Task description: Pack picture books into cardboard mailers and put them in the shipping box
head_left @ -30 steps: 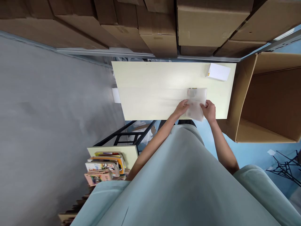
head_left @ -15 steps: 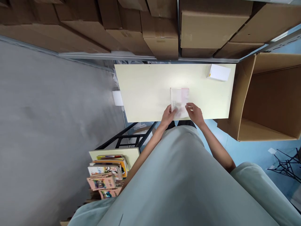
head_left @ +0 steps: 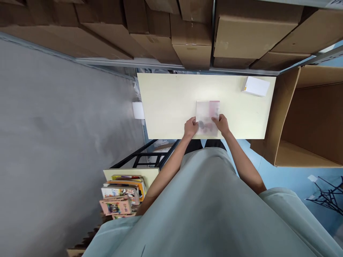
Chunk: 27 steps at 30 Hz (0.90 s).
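Note:
A thin, square, whitish translucent packet (head_left: pixel 205 112) with a pink band along its right side lies at the front edge of the pale table (head_left: pixel 166 103). Dark and reddish shapes show faintly in its lower half; what they are I cannot make out. My left hand (head_left: pixel 190 127) is closed on the packet's left edge, thumb on top. On the opposite edge, my right hand (head_left: pixel 222 125) pinches the packet, its thumb lying over the surface.
A small white box (head_left: pixel 255 86) sits at the table's back right corner. Cardboard boxes (head_left: pixel 191 53) fill the shelf behind. An open carton (head_left: pixel 281 117) stands to the right. Books (head_left: pixel 120 194) are stacked on a low surface at lower left.
My right hand has come down from just above the packet onto its right edge. The packet now lies straighter and flatter. The whole view has shifted slightly.

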Motion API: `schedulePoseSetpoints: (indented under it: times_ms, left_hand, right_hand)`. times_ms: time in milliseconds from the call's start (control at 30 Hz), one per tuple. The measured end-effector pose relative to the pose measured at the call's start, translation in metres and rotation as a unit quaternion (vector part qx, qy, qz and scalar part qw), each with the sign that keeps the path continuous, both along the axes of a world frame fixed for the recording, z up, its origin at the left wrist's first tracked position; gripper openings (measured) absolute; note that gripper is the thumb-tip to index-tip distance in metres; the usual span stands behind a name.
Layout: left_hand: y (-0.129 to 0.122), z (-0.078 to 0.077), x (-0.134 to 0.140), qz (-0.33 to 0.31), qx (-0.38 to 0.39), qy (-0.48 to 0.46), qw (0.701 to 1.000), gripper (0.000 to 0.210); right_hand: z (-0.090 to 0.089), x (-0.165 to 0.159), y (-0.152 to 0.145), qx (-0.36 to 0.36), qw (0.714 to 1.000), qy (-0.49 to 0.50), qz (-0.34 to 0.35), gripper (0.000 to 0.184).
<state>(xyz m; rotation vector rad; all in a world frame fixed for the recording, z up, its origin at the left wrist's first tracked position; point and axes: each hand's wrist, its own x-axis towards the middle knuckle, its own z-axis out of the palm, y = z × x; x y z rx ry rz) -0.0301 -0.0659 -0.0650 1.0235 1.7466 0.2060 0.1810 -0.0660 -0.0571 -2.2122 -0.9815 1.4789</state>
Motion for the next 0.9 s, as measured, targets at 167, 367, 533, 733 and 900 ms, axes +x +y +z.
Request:
schedulePoseSetpoints:
  times_ms: [167, 367, 533, 733, 900]
  left_hand:
    - [0.002, 0.015, 0.011, -0.014, 0.015, -0.008, 1.0, 0.035]
    - [0.016, 0.016, 0.054, -0.116, 0.012, -0.019, 0.993, 0.033]
    - [0.027, 0.023, 0.07, -0.163, -0.009, 0.037, 0.986, 0.011]
    - [0.063, 0.07, 0.054, -0.155, 0.079, 0.025, 0.984, 0.02]
    - [0.136, 0.136, 0.067, -0.132, 0.239, -0.047, 0.961, 0.023]
  right_hand:
    - [0.01, 0.023, -0.003, 0.078, 0.997, 0.022, -0.016, 0.025]
    - [0.005, 0.074, 0.003, 0.059, 0.997, -0.042, -0.031, 0.024]
    - [0.012, 0.077, 0.018, -0.001, 0.995, -0.103, -0.012, 0.012]
    - [0.06, 0.086, 0.04, 0.1, 0.989, -0.103, -0.015, 0.02]
    - [0.127, 0.104, 0.101, 0.274, 0.958, -0.084, 0.01, 0.027]
